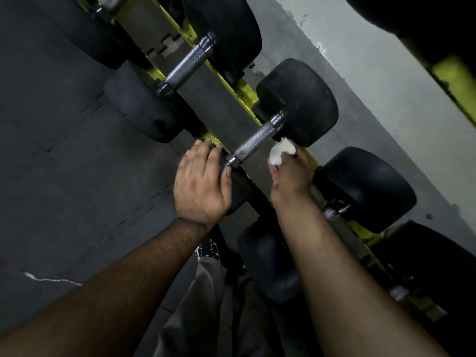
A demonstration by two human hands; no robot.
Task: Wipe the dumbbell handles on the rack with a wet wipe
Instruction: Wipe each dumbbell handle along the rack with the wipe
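Right hand [289,176] (fingers hidden) bunches wet wipe [280,152] beside handle [255,143].

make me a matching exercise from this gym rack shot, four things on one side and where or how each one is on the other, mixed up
Things:
1. left hand
2. wet wipe
3. rack rail
4. knurled handle

States or places:
A. bunched up in the right hand
B. bare metal, between the two hands
C. resting on a black dumbbell head
D. painted yellow, running under the dumbbells

Pairs: 1-C, 2-A, 3-D, 4-B
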